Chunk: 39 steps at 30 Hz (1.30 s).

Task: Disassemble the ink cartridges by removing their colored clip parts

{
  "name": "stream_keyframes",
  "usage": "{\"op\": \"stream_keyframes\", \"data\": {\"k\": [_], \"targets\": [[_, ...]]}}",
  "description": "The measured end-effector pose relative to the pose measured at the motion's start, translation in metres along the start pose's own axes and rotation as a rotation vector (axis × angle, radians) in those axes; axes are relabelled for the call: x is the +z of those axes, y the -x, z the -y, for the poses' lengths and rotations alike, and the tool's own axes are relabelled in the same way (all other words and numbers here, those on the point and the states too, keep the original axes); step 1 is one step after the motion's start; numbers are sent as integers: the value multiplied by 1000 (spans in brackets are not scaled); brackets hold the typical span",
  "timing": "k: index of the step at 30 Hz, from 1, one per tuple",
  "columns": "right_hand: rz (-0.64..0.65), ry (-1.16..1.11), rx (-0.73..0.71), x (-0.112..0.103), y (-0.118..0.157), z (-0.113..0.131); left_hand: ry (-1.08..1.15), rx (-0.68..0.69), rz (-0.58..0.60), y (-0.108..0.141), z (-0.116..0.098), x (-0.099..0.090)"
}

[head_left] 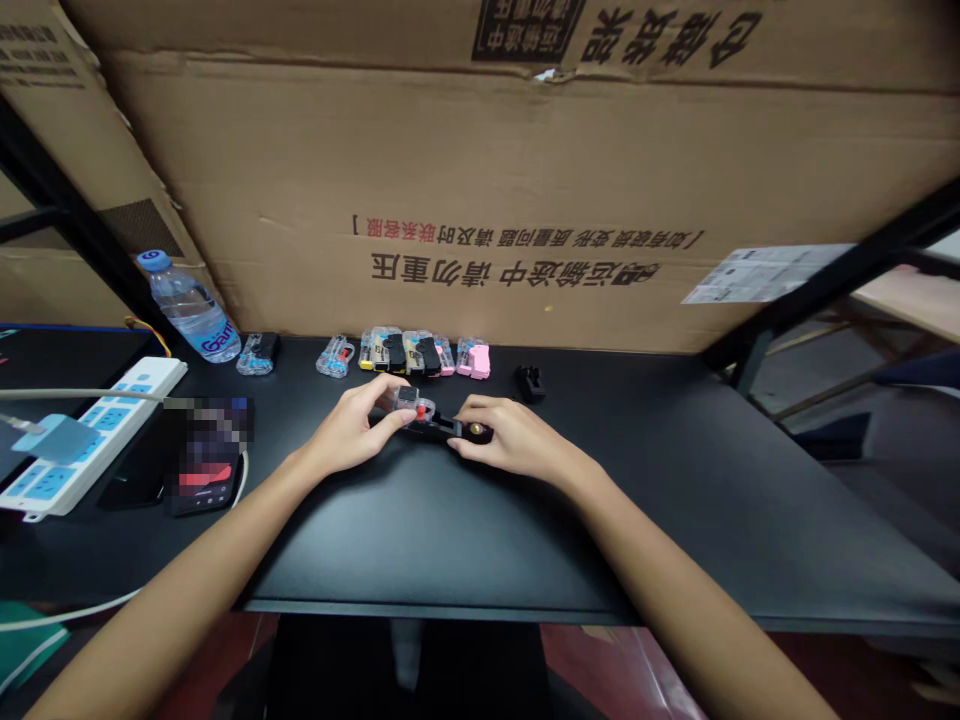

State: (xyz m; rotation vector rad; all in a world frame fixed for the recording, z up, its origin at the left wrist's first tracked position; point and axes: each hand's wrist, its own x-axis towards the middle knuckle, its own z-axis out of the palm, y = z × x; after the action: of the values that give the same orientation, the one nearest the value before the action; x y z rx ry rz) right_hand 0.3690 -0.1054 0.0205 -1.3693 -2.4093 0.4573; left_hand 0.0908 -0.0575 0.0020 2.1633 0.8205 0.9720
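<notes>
Near the middle of the black table [420, 540], my left hand [360, 420] is closed on a small clear plastic case [409, 400] with a red part on it. Thumb and fingers grip it from the left. My right hand [506, 437] closes around a black part [448, 426] with a small brass-coloured round spot, partly hidden by the fingers. The two pieces touch or overlap between my hands; whether they are joined I cannot tell. Behind them lie several small clear cases with yellow and black parts [388, 350], a pink one [473, 358] and one with red [335, 356].
A small black piece [530, 383] lies right of the row. At the left are another clear and black case [258, 354], a water bottle [195, 310], a white power strip [142, 385] with cables, and a phone [206, 485]. A cardboard wall [450, 150] stands behind.
</notes>
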Motion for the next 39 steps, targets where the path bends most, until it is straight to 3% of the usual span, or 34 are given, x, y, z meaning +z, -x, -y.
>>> {"op": "stream_keyframes", "data": {"k": [6,11,17,20,23,25,30,35,39], "targets": [[-29,-22,34,1,1,2,135,-74,82,1,6,-3],[-46,-61,-19,10,-1,4,180,-99,187,2,4,-1],[-51,-140,-96,10,-1,10,186,-107,235,0,-1,6],[-236,-264,-155,6,1,13,263,-121,247,0,-1,9],[-534,-478,-64,4,4,15,284,-137,249,1,0,11],[-624,-676,-3,4,5,14,302,-149,243,3,1,12],[-474,-951,205,9,0,15,281,-182,240,2,1,14],[-382,-946,282,10,-4,27,172,-149,259,0,1,11],[-425,-875,293,10,-4,33,141,-139,270,1,2,10]]}}
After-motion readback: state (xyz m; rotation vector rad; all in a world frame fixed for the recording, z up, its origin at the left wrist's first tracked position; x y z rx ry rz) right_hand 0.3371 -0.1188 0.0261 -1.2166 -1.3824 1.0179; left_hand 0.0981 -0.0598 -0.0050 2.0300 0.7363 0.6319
